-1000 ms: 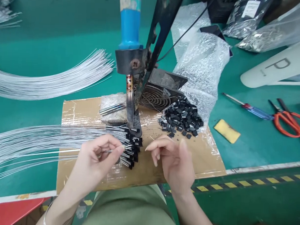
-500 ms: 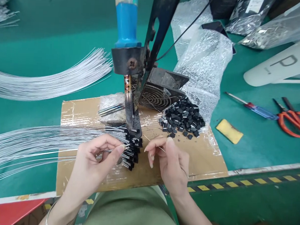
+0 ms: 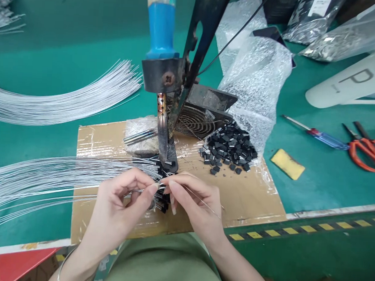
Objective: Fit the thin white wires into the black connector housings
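My left hand (image 3: 120,208) pinches the end of a grey-white wire between thumb and forefinger. The fingertips of my right hand (image 3: 197,202) meet it there, closed around the wire end. A thin silvery strand (image 3: 205,202) also runs across my right fingers; what exactly is pinched at the tips is too small to make out. Behind both hands, small black connectors (image 3: 164,206) with wires attached lie in a row, partly covered by my fingers. Their wires (image 3: 91,170) stretch off to the left. Just above stands a soldering iron (image 3: 161,31), tip down in a black stand.
A cardboard sheet (image 3: 247,200) lies under the work. On it are a pile of loose black pieces (image 3: 230,148) and a dirty fan (image 3: 196,120). Another wire bundle (image 3: 84,100) lies left. A yellow sponge (image 3: 287,163), a screwdriver (image 3: 326,136) and red-handled scissors (image 3: 363,154) lie right.
My right hand has moved left, bringing its fingertips against those of my left hand. The left hand stays nearly where it was, still pinching the wire.
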Tool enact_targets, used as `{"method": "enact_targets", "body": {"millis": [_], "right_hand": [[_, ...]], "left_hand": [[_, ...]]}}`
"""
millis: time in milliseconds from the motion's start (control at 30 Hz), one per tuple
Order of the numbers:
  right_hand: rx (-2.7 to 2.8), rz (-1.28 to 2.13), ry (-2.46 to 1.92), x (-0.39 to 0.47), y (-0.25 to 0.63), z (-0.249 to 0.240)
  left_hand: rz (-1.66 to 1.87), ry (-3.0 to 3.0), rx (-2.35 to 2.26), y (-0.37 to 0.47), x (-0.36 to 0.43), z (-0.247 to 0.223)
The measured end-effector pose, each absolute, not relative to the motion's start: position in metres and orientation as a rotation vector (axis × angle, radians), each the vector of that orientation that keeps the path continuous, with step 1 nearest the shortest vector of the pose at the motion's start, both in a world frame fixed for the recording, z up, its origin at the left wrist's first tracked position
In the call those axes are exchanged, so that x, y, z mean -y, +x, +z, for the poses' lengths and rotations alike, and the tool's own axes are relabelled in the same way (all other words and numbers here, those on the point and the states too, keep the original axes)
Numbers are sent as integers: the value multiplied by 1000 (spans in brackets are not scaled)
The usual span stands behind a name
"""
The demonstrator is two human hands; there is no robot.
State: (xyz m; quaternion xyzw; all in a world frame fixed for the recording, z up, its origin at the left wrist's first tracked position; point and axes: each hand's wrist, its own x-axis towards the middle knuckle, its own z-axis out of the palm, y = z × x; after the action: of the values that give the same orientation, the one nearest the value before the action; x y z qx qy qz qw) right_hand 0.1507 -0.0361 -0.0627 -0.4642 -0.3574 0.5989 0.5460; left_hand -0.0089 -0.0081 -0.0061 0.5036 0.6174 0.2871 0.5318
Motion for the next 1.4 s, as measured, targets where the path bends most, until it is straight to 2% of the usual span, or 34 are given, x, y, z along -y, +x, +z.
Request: {"method": "enact_targets", "body": {"millis": [333, 1400], "right_hand": [[633, 1595, -961, 36, 149, -66], [405, 1808, -922, 30, 155, -64]], "left_hand": [[646, 1208, -1440, -12, 10, -10], [683, 1413, -1384, -17, 18, -21]]}}
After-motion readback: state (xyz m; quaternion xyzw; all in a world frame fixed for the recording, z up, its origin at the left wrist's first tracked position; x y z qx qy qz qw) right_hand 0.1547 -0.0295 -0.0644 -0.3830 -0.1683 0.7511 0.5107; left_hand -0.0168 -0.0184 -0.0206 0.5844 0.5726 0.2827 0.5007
